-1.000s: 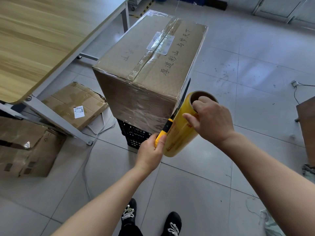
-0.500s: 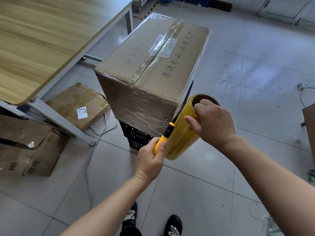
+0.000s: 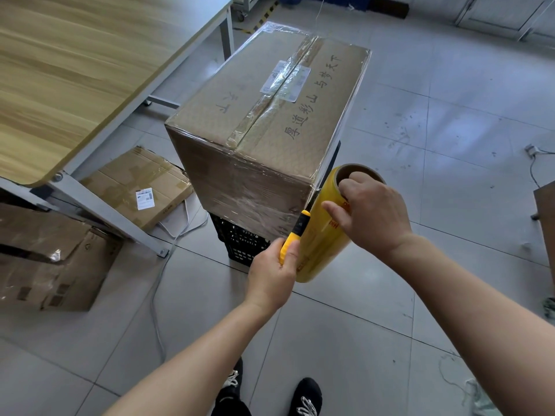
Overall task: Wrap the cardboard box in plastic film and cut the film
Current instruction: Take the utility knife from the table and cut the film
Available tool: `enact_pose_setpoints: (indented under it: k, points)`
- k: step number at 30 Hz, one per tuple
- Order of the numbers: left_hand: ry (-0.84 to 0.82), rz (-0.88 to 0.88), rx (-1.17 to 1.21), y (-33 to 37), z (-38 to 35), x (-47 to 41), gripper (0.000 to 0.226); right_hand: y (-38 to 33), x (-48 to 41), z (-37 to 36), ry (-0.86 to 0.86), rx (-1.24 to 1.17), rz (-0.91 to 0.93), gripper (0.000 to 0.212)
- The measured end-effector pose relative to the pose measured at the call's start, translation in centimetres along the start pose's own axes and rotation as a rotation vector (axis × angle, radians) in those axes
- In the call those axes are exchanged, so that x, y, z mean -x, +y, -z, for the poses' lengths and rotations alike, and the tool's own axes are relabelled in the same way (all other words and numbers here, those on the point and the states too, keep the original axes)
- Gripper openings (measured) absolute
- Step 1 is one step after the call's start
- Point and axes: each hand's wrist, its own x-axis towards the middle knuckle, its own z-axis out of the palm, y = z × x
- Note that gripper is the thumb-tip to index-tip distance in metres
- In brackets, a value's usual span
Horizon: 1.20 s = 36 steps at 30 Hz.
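The cardboard box [image 3: 270,115] stands on a black crate [image 3: 240,246] on the tiled floor [image 3: 450,115], close to the leg of a wood-topped table [image 3: 75,70]. Clear plastic film [image 3: 255,196] covers its sides. Under the table lie a flattened carton [image 3: 135,184] with a white label and a crumpled carton [image 3: 45,259], and a pale cable [image 3: 156,295] trails over the tiles beside them. At the box's near right corner the right hand [image 3: 372,214] grips the yellow film roll [image 3: 324,244], fingers curled into its cardboard core and thumb on the outside. The left hand [image 3: 271,274] is closed round the yellow handle of a utility knife [image 3: 295,232], whose dark blade rises between the box corner and the roll. Any film stretched from roll to box is too clear to make out, so I cannot tell whether the blade touches it. The box hides most of the crate. 2 black shoes [image 3: 306,397] are cut off at the bottom edge.
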Motion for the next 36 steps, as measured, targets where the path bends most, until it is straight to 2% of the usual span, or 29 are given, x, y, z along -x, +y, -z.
enact_pose_setpoints:
  k: [10, 14, 20, 25, 28, 33, 36]
  points:
    - [-0.024, 0.037, -0.234, -1.0, 1.2, -0.1, 0.026, 0.0, -0.2, 0.0, -0.022, -0.005, -0.010, 0.037]
    - [-0.036, 0.054, -0.209, -0.8, 1.1, -0.7, 0.033, -0.1, -0.2, -0.1, -0.029, -0.001, -0.013, 0.034]
    - [-0.001, 0.047, -0.138, -1.6, 0.4, 0.9, 0.027, -0.2, 0.2, 0.2, -0.021, -0.001, -0.011, 0.037]
    - [0.076, 0.048, -0.084, -1.7, -0.4, 1.7, 0.030, 0.0, 0.4, 0.2, -0.013, -0.010, -0.019, 0.034]
    - [0.051, 0.088, -0.086, -2.5, -0.6, 1.9, 0.032, 0.1, 0.5, 0.1, -0.025, -0.017, -0.021, 0.032]
    - [0.024, 0.037, -0.108, -2.4, -0.5, 0.7, 0.028, 0.2, 0.6, 0.1, -0.025, -0.018, -0.022, 0.033]
    - [0.034, 0.017, -0.115, -2.8, -0.3, 0.8, 0.036, 0.2, 0.6, 0.2, -0.015, -0.020, -0.023, 0.033]
